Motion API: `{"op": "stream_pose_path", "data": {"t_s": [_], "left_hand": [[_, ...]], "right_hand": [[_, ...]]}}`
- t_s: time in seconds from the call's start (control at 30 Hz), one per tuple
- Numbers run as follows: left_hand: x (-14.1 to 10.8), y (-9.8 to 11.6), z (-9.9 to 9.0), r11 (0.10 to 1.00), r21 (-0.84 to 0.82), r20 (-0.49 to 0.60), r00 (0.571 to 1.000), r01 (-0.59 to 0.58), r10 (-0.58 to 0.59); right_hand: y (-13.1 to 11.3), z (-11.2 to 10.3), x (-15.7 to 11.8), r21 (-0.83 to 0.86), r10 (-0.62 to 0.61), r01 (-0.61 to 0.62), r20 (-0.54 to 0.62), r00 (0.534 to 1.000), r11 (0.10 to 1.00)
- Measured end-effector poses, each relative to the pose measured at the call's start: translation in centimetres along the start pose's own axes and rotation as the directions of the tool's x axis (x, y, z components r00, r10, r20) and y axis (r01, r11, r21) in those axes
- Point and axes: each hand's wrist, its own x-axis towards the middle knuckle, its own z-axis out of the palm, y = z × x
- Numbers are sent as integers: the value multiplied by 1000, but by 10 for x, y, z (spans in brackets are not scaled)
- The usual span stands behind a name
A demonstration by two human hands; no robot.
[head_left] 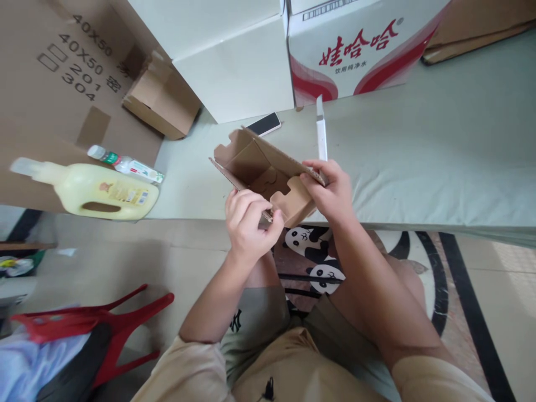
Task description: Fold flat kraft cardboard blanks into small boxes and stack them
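A small brown cardboard box [268, 162] is held tilted at the table's front edge, its open end facing me and its inside bare. My left hand [252, 224] is closed round the box's near left edge, with the thumb at the rim. On the right side, my right hand [330, 190] pinches the other edge of the box. A white utility knife [321, 131] with its blade showing points away just beyond my right hand; whether the fingers touch it cannot be made out. Behind the box lies a phone [266, 124].
White cartons [238, 67] and a red-and-white carton [347, 61] stand at the back of the table [439, 167]. On the left are a small brown box [165, 97], a yellow jug [104, 192] and a clear bottle [136, 167]. A red stool [121, 329] is at lower left.
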Motion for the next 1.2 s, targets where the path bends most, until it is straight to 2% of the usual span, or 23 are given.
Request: {"op": "stream_pose_path", "data": {"t_s": [0.17,0.23,0.3,0.37,0.47,0.57,0.63,0.83,0.97,1.1,1.2], "left_hand": [[2,-10,-4,995,-95,-3,1000,-12,12],[8,-25,-7,996,-77,-49,998,34,-38],[15,-49,-8,989,-31,-138,979,144,-147],[21,-77,-4,955,-52,-189,936,291,-296],[27,-111,8,841,-168,-118,836,515,-536],[28,-122,20,704,-322,31,750,633,-661],[25,-118,24,651,-383,101,730,655,-676],[14,-104,22,658,-414,74,744,629,-664],[10,-106,26,709,-388,43,780,589,-625],[5,-110,34,759,-313,51,808,571,-586],[1,-115,38,833,-250,25,864,493,-504]], "right_hand": [[1,0,1,27,56,-57,28,998,998],[1,-1,1,46,72,-74,24,997,996],[1,-4,1,74,80,-82,34,996,994],[1,-6,0,91,71,-76,57,996,993],[2,-8,0,96,43,-53,104,994,994],[2,-7,0,99,23,-35,114,993,995],[3,-7,-1,83,3,-11,97,995,996],[3,-6,-1,63,9,-15,88,996,998],[5,-5,-4,61,-41,40,15,999,997],[11,-5,-9,197,-178,175,-1,984,965],[12,-4,-10,302,-217,207,0,976,931]]}}
